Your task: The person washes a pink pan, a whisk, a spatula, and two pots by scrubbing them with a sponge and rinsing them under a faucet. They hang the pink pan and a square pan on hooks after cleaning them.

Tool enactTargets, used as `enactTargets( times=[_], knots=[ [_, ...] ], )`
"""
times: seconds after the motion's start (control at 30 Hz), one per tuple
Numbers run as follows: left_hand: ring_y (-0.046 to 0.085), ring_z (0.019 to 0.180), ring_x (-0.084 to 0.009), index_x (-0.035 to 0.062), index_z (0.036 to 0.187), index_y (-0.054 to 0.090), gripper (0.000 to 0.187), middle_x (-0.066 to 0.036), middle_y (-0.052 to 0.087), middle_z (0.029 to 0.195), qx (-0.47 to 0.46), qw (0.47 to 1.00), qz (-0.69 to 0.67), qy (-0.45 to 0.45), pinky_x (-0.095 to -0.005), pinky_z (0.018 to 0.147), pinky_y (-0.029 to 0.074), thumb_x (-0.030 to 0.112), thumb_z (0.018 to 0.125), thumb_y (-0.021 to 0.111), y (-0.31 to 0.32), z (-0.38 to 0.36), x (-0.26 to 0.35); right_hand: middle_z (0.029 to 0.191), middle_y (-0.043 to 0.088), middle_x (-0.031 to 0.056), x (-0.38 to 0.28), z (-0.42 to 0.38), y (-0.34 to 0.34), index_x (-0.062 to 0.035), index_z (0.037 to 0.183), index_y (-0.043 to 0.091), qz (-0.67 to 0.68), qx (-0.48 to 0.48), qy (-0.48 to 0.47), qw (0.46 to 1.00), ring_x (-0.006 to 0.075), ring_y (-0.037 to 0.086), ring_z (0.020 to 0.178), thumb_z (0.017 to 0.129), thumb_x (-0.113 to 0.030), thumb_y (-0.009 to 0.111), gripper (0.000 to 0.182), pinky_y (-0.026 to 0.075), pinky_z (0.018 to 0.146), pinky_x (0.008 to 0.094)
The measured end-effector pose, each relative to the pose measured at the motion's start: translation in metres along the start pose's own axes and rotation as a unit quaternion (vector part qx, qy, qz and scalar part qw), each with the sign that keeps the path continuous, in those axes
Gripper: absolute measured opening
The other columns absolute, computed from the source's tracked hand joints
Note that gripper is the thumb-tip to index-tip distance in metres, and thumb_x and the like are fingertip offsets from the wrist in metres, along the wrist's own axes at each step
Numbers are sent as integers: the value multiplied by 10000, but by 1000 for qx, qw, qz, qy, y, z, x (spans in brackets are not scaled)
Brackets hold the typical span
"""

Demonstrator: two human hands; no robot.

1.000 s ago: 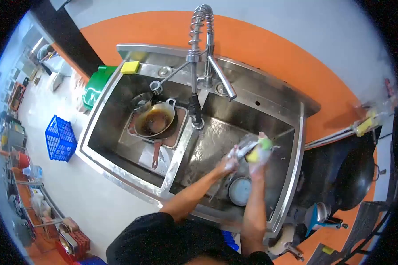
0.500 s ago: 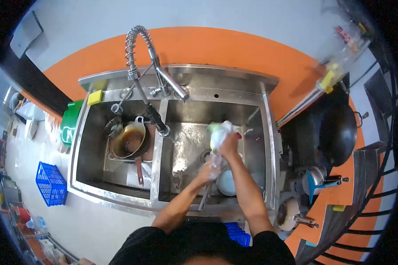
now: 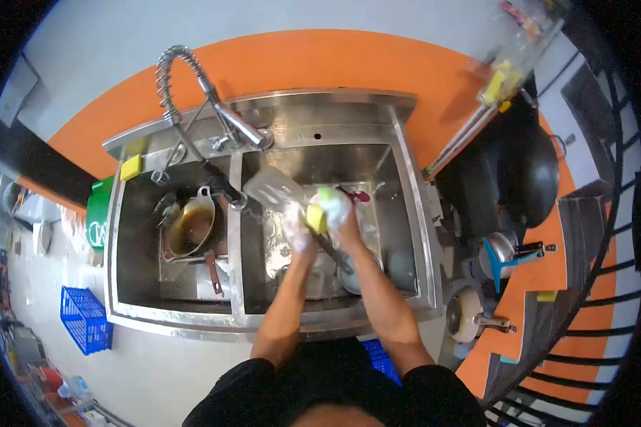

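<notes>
In the right basin of the steel sink, my left hand grips a slotted spatula. Its pale flat blade points up and left, and its dark handle slants down toward the right. My right hand, covered in foam, is closed around a yellow and green sponge against the spatula near my left hand. Suds coat both hands. Below my right forearm sits a pale round bowl, partly covered by the arm. A dark red item lies on the basin floor beyond my right hand.
A spring-neck faucet rises behind the divider. The left basin holds a pot of brown liquid and other cookware. A yellow sponge rests on the left rim. At right are a large wok and pans. A blue crate stands on the floor.
Both hands have come closer together, the left moving up and left. The spatula has swung so its blade shows up and to the left. The camera view has shifted slightly.
</notes>
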State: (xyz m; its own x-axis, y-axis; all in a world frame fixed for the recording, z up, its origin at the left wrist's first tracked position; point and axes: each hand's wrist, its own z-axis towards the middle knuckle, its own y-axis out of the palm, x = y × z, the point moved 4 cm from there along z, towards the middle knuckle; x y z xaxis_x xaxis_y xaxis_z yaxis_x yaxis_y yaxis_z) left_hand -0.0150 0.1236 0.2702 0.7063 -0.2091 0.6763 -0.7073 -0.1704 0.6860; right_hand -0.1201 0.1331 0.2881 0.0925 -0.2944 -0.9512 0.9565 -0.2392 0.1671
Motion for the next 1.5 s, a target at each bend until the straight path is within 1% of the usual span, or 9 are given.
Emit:
enactTargets(
  times=[0.2,0.37,0.73,0.93,1.0,1.13,1.3,1.37,1.5],
  knots=[
    [506,718,-115,54,965,554,178,-41,527,819,-101,908,352,205,-279,665,445,200,909,470,23,8,28,1168,534,221,-13,-27,16,-8,1223,467,-238,-114,81,961,350,467,1151,756,2,487,468,339,993,359],
    [556,705,-164,65,1081,543,279,-73,566,828,-6,995,87,-55,-296,635,486,275,933,435,-8,43,-20,1011,585,195,5,-78,-6,-8,1056,558,-343,-181,-80,918,327,548,1009,754,-71,569,309,416,880,401],
    [588,758,-151,29,1030,562,237,-88,614,856,-197,814,546,-22,-299,641,472,163,835,545,-119,77,-160,779,625,124,206,-160,-109,-9,978,573,-342,-25,439,831,225,601,688,815,-93,493,200,475,563,355],
    [571,637,-166,32,952,609,279,-98,616,753,-41,903,427,-10,-307,610,469,271,911,470,-101,-2,88,805,627,106,321,-174,-117,-43,973,595,-363,-29,295,884,244,599,723,793,-179,559,228,480,668,375],
    [605,659,-224,19,926,607,248,-109,633,727,77,793,551,249,-383,597,476,241,883,504,-173,24,149,894,634,171,308,-185,-110,-32,925,617,-611,-155,211,747,298,616,835,753,-220,623,254,482,748,407],
    [617,821,-375,27,917,617,347,-216,635,890,167,515,840,9,-437,726,491,344,848,495,-328,102,176,1008,616,190,236,-161,-104,-31,969,620,-618,-40,416,665,351,582,963,756,-304,597,346,455,817,455],
    [628,695,-340,2,802,563,394,-211,626,787,87,527,844,55,-434,607,502,389,846,508,-446,140,83,1028,620,173,284,-190,-187,-50,988,642,-729,-70,435,524,356,574,994,825,-482,446,501,436,847,473],
    [583,551,-238,35,760,508,313,-136,596,699,277,849,401,-204,-363,491,478,327,870,522,-465,135,62,1037,622,167,393,-243,-280,-57,995,651,-772,-255,404,419,358,571,1007,852,-553,386,580,429,859,481],
    [429,452,-131,82,753,460,230,-14,443,595,171,910,281,-253,-286,418,395,251,904,497,-426,112,88,1087,606,184,324,-246,-193,-49,1077,613,-726,-167,483,461,335,563,1042,867,-491,419,527,426,874,468]
  ],
)
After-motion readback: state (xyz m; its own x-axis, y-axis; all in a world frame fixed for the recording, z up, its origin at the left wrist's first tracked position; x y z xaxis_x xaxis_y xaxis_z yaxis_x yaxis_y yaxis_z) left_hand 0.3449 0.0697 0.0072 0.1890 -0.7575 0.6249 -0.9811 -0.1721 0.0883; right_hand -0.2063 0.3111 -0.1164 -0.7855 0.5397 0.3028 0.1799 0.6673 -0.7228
